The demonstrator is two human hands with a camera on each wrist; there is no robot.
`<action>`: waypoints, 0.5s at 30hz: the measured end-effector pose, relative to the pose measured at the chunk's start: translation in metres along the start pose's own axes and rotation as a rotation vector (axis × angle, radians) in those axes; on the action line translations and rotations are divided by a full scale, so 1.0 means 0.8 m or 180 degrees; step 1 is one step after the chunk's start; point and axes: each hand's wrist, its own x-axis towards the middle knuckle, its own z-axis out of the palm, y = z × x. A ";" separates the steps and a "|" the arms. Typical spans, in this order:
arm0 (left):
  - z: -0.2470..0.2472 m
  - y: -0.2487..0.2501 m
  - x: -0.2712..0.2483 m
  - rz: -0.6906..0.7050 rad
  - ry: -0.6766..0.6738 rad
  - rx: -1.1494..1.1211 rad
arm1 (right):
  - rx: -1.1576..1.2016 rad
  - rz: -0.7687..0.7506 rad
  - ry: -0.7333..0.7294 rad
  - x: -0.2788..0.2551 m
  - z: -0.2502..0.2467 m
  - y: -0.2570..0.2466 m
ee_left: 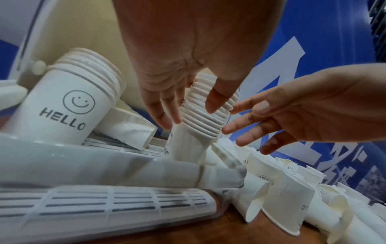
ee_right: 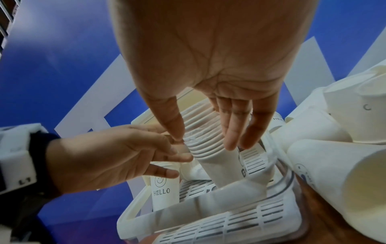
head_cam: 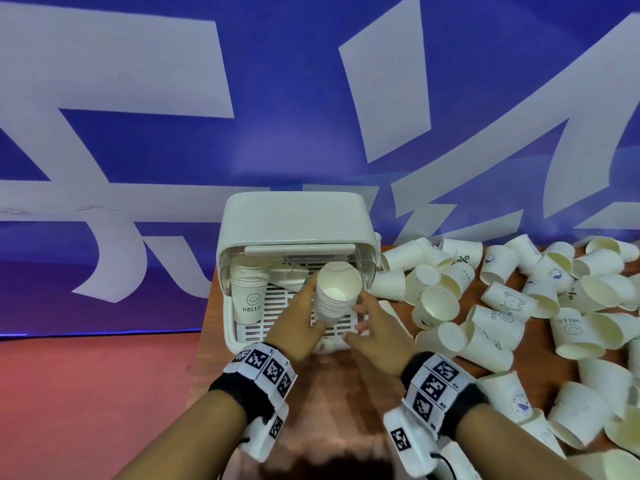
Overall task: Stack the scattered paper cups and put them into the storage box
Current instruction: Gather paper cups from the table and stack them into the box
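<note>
A tall stack of white paper cups (head_cam: pixel 337 289) stands tilted on the slatted floor of the white storage box (head_cam: pixel 231 327), whose lid is raised. My left hand (head_cam: pixel 313 303) grips the ribbed rims of this stack (ee_left: pixel 200 122), with the thumb on one side and the fingers on the other. My right hand (head_cam: pixel 356 323) is at the stack's right side, fingers straight, with the thumb tip and fingertips touching the rims (ee_right: pixel 221 166). A second stack marked HELLO (head_cam: pixel 249 296) stands upright in the box's left corner. Loose cups (head_cam: pixel 502 306) lie scattered to the right.
The box sits at the left end of a brown table (head_cam: pixel 339 393). Scattered cups crowd against its right wall (ee_right: pixel 325 128). A blue banner (head_cam: pixel 138 150) hangs close behind. Red floor (head_cam: pixel 86 393) lies beyond the table's left edge.
</note>
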 end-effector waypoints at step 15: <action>-0.006 -0.022 0.067 -0.0663 0.0417 0.0163 | 0.0369 -0.0276 0.0197 0.072 0.013 -0.015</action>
